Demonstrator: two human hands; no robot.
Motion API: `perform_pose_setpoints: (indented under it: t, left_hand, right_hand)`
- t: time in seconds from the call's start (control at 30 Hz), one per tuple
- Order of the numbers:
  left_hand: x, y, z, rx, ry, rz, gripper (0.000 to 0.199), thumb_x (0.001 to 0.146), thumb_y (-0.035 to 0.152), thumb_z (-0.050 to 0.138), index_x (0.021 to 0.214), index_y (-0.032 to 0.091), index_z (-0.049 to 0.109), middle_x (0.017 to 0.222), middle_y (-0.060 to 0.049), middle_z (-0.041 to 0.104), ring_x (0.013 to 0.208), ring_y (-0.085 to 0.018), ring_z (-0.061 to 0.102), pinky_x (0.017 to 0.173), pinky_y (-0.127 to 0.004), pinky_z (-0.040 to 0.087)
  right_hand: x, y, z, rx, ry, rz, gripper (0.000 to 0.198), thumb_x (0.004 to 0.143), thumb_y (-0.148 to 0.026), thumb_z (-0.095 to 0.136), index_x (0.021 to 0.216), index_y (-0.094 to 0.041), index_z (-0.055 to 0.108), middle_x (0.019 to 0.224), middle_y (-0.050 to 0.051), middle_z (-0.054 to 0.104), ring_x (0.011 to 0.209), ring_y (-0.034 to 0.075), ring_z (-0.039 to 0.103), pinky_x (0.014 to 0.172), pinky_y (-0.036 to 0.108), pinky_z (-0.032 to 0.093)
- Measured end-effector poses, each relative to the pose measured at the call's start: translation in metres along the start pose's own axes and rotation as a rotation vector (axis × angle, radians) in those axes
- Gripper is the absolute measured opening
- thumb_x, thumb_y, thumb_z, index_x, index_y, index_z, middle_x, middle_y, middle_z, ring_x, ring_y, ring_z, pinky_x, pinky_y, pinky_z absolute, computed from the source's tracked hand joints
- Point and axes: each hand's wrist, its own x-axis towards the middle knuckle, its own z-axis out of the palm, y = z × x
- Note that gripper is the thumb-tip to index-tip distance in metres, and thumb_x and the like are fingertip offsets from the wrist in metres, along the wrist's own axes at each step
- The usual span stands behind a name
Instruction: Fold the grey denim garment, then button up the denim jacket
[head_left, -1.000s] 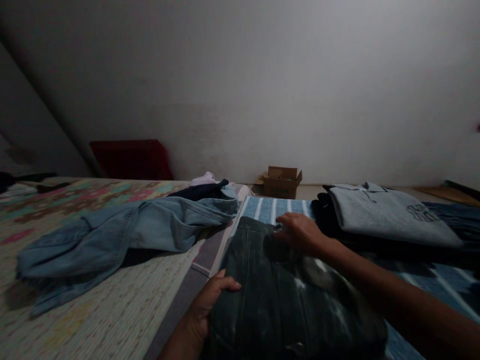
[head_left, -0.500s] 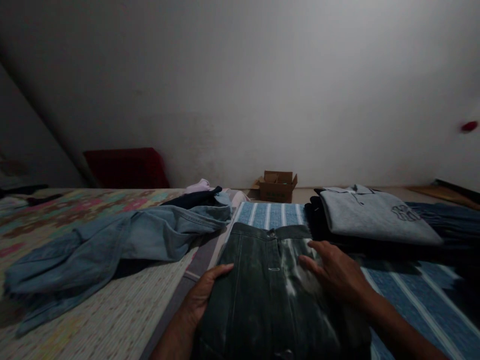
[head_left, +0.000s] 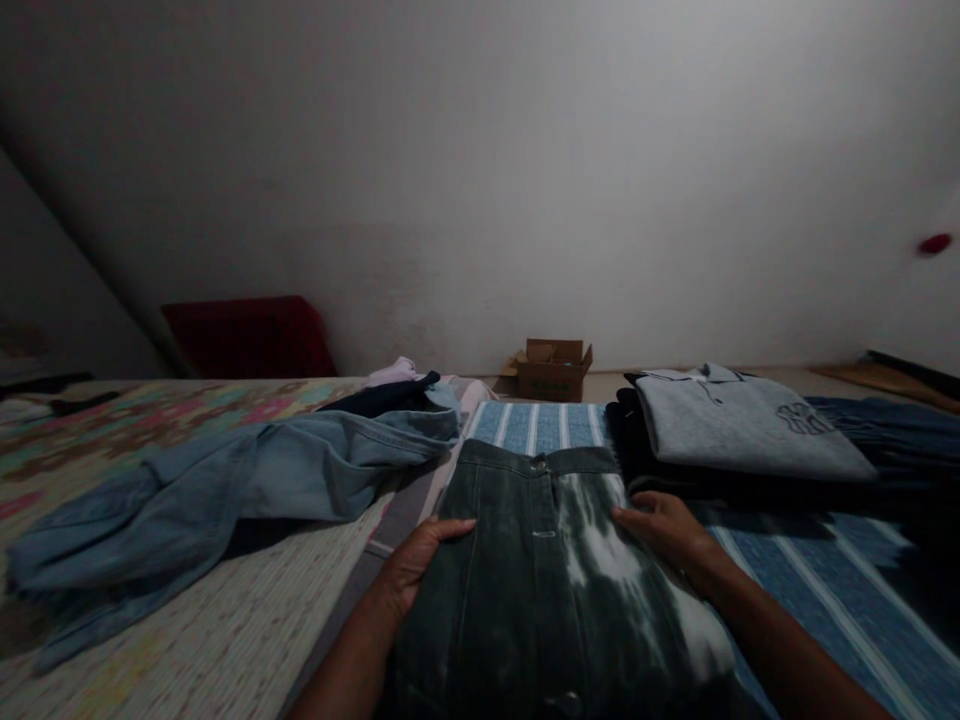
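A dark green denim garment (head_left: 517,580) with white bleached patches lies folded in front of me, its buttoned band at the far end. I cannot tell whether it is a jacket or a skirt. At its left edge, my left hand (head_left: 420,560) is closed, with the thumb on top and the other fingers mostly hidden by the side. My right hand (head_left: 671,530) pinches the right edge near the white patch, thumb over the cloth. Blue striped cloth (head_left: 540,425) is spread under the garment.
Rumpled light blue jeans (head_left: 300,470) lie on the left over patterned bedding (head_left: 247,610). A folded grey sweatshirt (head_left: 750,425) tops a dark pile on the right, beside dark blue denim (head_left: 885,430). Farther off stand an open cardboard box (head_left: 555,375) and a red object (head_left: 247,335).
My right hand has moved right, off the top of the garment to its right edge, uncovering more white patch. My left hand keeps nearly the same place.
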Motion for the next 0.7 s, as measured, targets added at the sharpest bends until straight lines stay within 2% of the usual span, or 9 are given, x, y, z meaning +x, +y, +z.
perform_pose_setpoints:
  t: [0.13,0.27,0.33,0.43,0.5,0.63,0.7]
  left_hand:
    - [0.001,-0.003,0.000,0.010,-0.010,0.069,0.040,0.069,0.007,0.065,0.109,0.010,0.060,0.077,-0.010,0.074,0.066,-0.029,0.072,0.061,-0.038,0.058]
    - [0.004,-0.005,-0.004,0.004,-0.023,0.090,0.046,0.069,0.006,0.065,0.114,0.011,0.057,0.078,-0.010,0.074,0.067,-0.029,0.072,0.061,-0.037,0.059]
    - [0.005,-0.006,-0.006,0.002,-0.036,0.130,0.048,0.068,0.006,0.066,0.115,0.011,0.057,0.078,-0.010,0.074,0.066,-0.029,0.072,0.060,-0.037,0.059]
    - [0.003,-0.008,-0.007,0.010,-0.059,0.182,0.049,0.068,0.005,0.066,0.116,0.011,0.057,0.079,-0.010,0.074,0.068,-0.028,0.072,0.063,-0.037,0.059]
    - [-0.001,-0.007,-0.005,0.015,-0.081,0.223,0.049,0.068,0.005,0.066,0.116,0.011,0.057,0.080,-0.010,0.074,0.070,-0.028,0.072,0.066,-0.037,0.059]
    - [-0.002,-0.001,-0.002,0.005,-0.131,0.309,0.048,0.068,0.005,0.065,0.115,0.011,0.059,0.083,-0.010,0.074,0.072,-0.027,0.072,0.070,-0.038,0.058]
    - [0.005,0.002,-0.002,0.025,-0.076,0.304,0.046,0.067,0.003,0.064,0.112,0.010,0.059,0.078,-0.009,0.074,0.067,-0.026,0.072,0.066,-0.036,0.058]
  right_hand:
    - [-0.004,-0.009,0.000,0.113,-0.008,0.038,0.027,0.063,-0.032,0.070,0.084,-0.018,0.059,0.080,0.007,0.070,0.071,0.022,0.068,0.061,0.030,0.053]
    - [-0.003,-0.007,0.000,0.317,-0.051,0.110,0.041,0.058,-0.023,0.073,0.096,-0.019,0.056,0.076,0.005,0.069,0.068,0.021,0.068,0.063,0.031,0.053]
    - [-0.002,-0.005,0.000,0.421,-0.121,0.169,0.049,0.056,-0.022,0.075,0.101,-0.019,0.056,0.079,0.005,0.070,0.068,0.021,0.068,0.064,0.032,0.054]
    - [-0.003,-0.005,-0.002,0.487,-0.270,0.204,0.048,0.054,-0.021,0.075,0.099,-0.016,0.058,0.079,0.006,0.070,0.064,0.022,0.067,0.063,0.035,0.054]
    - [-0.005,-0.011,-0.005,0.475,-0.306,0.169,0.048,0.051,-0.019,0.075,0.096,-0.016,0.060,0.077,0.005,0.071,0.061,0.021,0.066,0.061,0.033,0.053]
    - [-0.007,-0.023,-0.008,0.453,-0.240,-0.003,0.055,0.048,-0.019,0.074,0.101,-0.020,0.061,0.083,0.003,0.072,0.066,0.021,0.067,0.063,0.032,0.053]
    - [-0.002,-0.023,-0.005,0.397,-0.186,-0.041,0.050,0.047,-0.017,0.073,0.096,-0.020,0.062,0.083,0.003,0.072,0.068,0.022,0.067,0.064,0.032,0.053]
